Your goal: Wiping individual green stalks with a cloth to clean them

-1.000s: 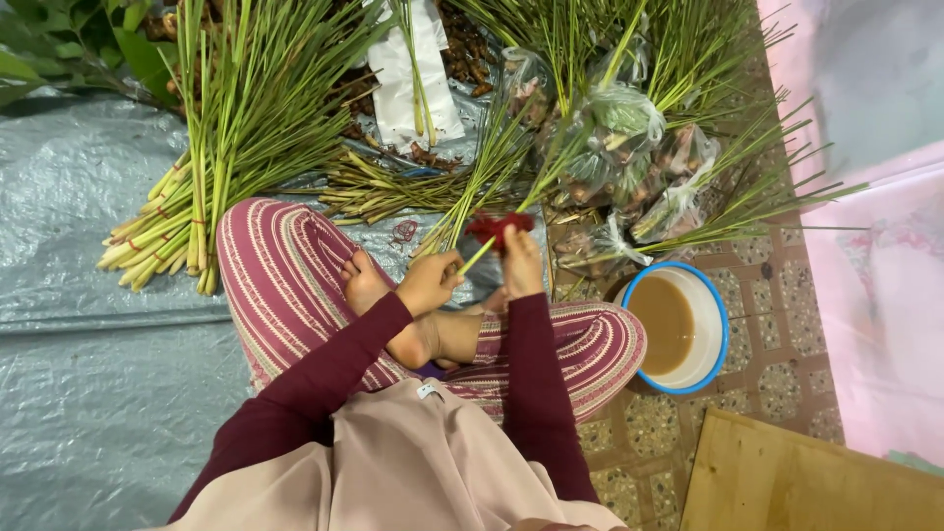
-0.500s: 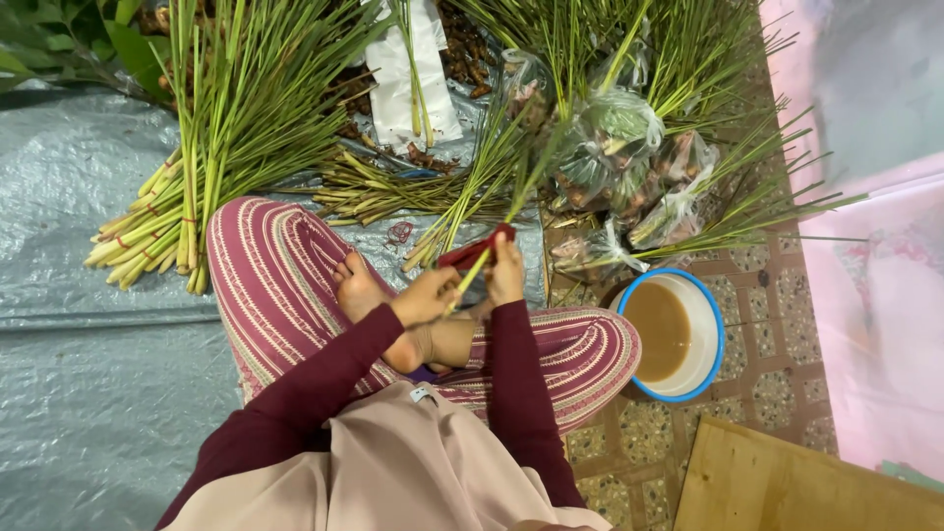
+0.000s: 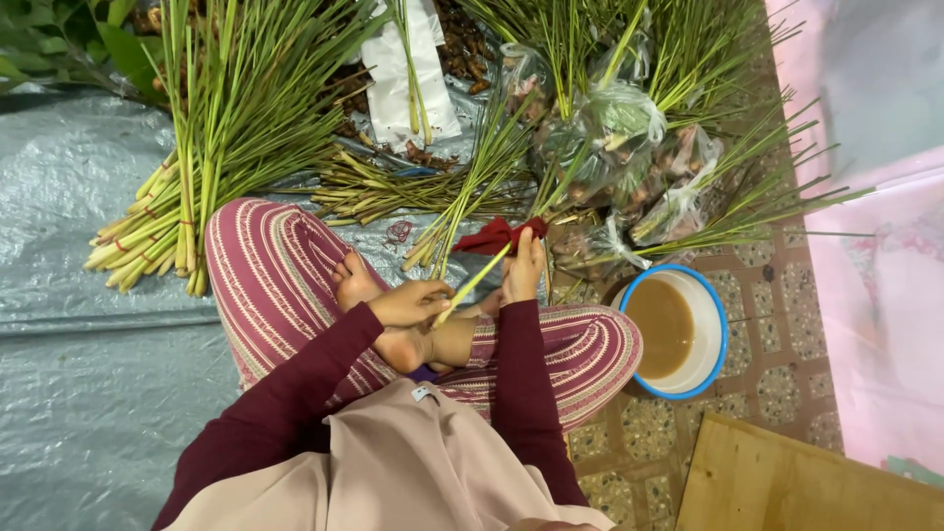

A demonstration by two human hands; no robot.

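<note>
I sit cross-legged in striped red trousers on a grey tarp (image 3: 88, 393). My left hand (image 3: 413, 303) grips the pale thick end of a lemongrass stalk (image 3: 470, 285) over my bare feet. My right hand (image 3: 524, 265) holds a red cloth (image 3: 497, 236) wrapped round the same stalk higher up, where it turns green. The stalk slants up and away to the right.
A big bundle of lemongrass (image 3: 187, 197) lies at the left, smaller bundles (image 3: 462, 206) ahead. Clear plastic bags of produce (image 3: 629, 147) lie at the upper right. A blue-rimmed bowl of brown water (image 3: 674, 329) stands by my right knee. A wooden board (image 3: 806, 482) lies at the lower right.
My right hand with the red cloth has slid a little up the stalk, away from my left hand. The view has shifted slightly.
</note>
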